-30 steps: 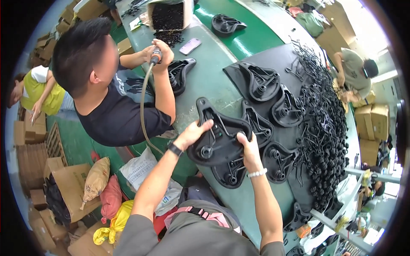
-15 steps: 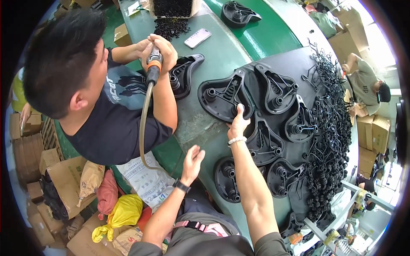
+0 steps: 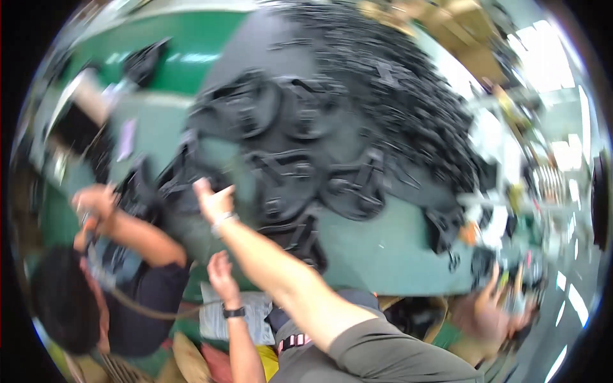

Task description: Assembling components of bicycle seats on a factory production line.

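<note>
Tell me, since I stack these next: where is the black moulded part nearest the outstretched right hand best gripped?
Probably by its near rim, coming from the table's front edge: the black moulded part lies flat beside the right hand, its edge exposed. Blur hides finer detail.

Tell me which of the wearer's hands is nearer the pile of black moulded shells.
Right. The right hand reaches onto the edge of the black shells; the left hand hangs back at the table edge, off them.
</note>
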A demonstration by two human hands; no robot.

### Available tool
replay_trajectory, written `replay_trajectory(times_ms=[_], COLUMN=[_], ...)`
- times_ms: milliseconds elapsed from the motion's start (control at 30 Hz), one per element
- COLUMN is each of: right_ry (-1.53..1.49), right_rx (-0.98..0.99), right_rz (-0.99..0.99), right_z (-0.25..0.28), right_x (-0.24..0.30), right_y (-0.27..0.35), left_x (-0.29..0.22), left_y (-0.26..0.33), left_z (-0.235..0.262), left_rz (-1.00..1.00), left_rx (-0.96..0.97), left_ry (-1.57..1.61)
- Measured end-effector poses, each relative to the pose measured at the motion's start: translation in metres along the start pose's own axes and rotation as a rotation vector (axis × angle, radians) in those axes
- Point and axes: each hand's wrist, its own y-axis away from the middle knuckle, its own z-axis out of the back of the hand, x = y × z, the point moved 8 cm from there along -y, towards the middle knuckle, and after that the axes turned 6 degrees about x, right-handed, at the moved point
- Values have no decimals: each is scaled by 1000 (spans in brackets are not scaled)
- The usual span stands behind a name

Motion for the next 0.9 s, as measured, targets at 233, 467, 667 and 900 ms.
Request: replay_trajectory(times_ms=[233, 467, 667, 900], right_ry=[-289, -395, -816, -737], right_rx=[409, -1221, -871, -699], right_rz=[584, 345, 8, 151], right_z=[153, 674, 863, 898], right_x=[12, -296, -485, -516], right_y=[100, 154, 112, 95], left_x=[-7, -29, 30, 29], left_y=[12, 113, 196, 253], left_z=[-56, -189, -319, -405], left_rz=[-95, -278, -217, -370], left_rx=[68, 392, 789, 992], left_ry=[-107, -263, -554, -911])
